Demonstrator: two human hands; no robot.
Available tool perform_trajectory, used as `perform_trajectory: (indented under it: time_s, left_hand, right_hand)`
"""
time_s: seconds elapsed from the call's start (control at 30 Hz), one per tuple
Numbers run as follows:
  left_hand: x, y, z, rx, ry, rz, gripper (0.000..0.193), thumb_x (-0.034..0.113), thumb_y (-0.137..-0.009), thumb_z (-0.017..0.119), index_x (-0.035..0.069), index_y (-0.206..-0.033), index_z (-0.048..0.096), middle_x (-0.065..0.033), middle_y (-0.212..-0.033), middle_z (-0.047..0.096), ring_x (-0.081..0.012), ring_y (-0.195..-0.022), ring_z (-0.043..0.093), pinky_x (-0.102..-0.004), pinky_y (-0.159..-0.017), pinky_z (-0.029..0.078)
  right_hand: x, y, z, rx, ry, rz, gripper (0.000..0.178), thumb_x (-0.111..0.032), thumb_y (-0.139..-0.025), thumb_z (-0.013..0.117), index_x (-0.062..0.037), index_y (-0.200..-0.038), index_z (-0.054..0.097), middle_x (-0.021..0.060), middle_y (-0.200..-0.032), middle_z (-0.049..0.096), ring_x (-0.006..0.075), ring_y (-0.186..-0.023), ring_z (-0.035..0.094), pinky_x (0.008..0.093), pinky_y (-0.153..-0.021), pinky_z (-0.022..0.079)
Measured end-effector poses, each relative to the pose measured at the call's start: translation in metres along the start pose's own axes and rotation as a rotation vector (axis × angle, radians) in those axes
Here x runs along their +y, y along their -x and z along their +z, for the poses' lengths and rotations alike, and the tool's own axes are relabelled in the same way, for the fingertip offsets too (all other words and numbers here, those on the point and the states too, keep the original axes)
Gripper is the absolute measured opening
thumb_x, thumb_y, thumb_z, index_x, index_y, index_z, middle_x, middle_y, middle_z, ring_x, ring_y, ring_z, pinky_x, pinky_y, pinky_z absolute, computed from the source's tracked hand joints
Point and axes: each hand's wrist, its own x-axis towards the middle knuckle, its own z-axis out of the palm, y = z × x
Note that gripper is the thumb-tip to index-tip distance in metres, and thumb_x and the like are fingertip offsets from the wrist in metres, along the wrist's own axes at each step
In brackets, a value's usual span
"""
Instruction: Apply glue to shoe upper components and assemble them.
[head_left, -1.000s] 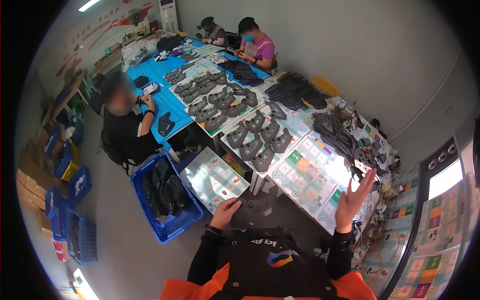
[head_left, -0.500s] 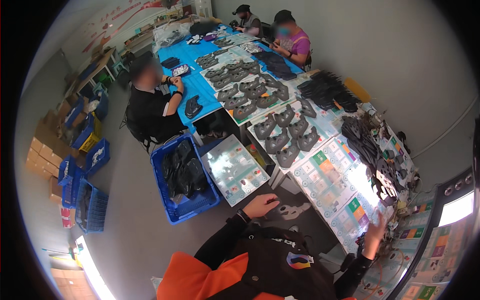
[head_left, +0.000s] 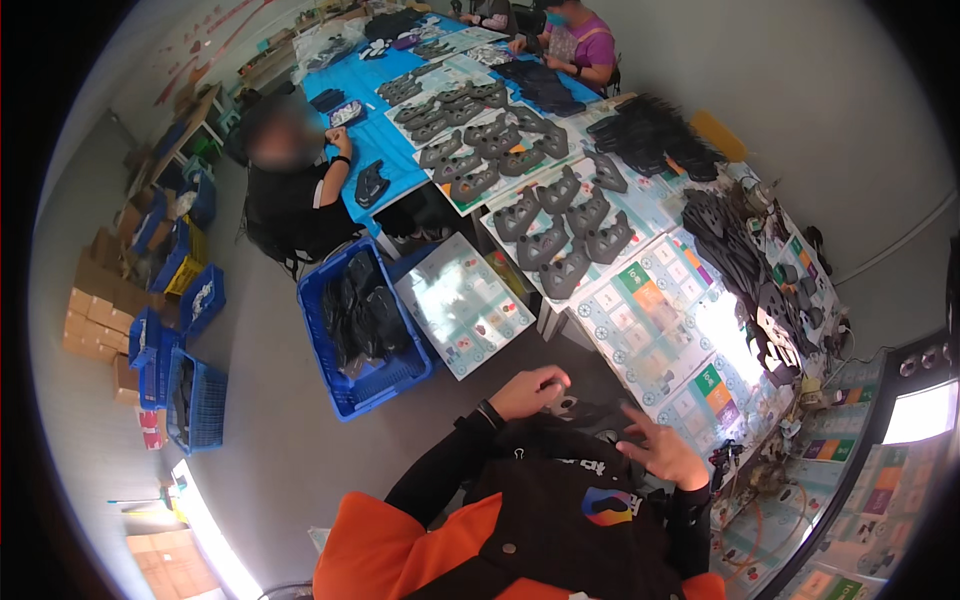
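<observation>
The patterned table (head_left: 650, 372) bears rows of grey parts (head_left: 541, 246) and, along its right side, heaps of black parts (head_left: 655, 138). A dark part (head_left: 371, 186) lies on a blue sheet (head_left: 402, 172). On the floor (head_left: 270, 430) stands a blue crate (head_left: 385, 392).

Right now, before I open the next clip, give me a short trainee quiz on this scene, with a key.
1. Which hand holds the cut-out grey part? A: the right hand; B: the left hand.
2. True or false: the large blue basket beside the pale patterned board holds only white parts.
3. Fill in: the table sheeting in front of the co-worker at left is ____.

Key: 1. B. 2. False; it holds dark parts. 3. Blue.
</observation>
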Motion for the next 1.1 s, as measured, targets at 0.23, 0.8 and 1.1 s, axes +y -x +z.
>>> perform_trajectory:
  time_s: [0.23, 0.8, 1.1]
  left_hand:
    - [0.044, -0.025, 0.004, -0.153, 0.31, 0.396, 0.058, 0.012, -0.093, 0.073, 0.005, -0.148, 0.056, -0.0053, -0.094, 0.073, -0.009, -0.075, 0.061, -0.0263, -0.075, 0.052]
    - [-0.015, 0.042, 0.028, 0.588, 0.737, -0.037, 0.022, 0.024, -0.103, 0.069, 0.007, -0.115, 0.074, 0.0094, -0.087, 0.06, 0.0006, -0.075, 0.051, -0.0177, -0.068, 0.041]
    - [-0.027, 0.04, -0.003, 0.632, 0.475, -0.083, 0.033, 0.036, -0.105, 0.064, 0.006, -0.114, 0.075, 0.0058, -0.098, 0.067, -0.0022, -0.088, 0.053, -0.0214, -0.078, 0.042]
  right_hand:
    - [0.011, -0.043, -0.099, -0.387, -0.616, -0.412, 0.084, 0.002, -0.092, 0.067, -0.009, -0.166, 0.029, -0.0015, -0.068, 0.056, 0.0052, -0.059, 0.05, 0.0249, -0.054, 0.038]
    - [0.02, -0.082, -0.111, -0.024, -0.893, -0.368, 0.073, -0.05, -0.111, 0.037, 0.0009, -0.162, 0.03, 0.0008, -0.056, 0.042, 0.0099, -0.048, 0.036, 0.0247, -0.05, 0.03]
    - [0.03, -0.128, -0.078, -0.435, -1.469, -0.149, 0.114, -0.092, -0.092, 0.018, -0.0044, -0.165, 0.025, 0.0061, -0.055, 0.042, 0.0166, -0.045, 0.037, 0.0291, -0.041, 0.025]
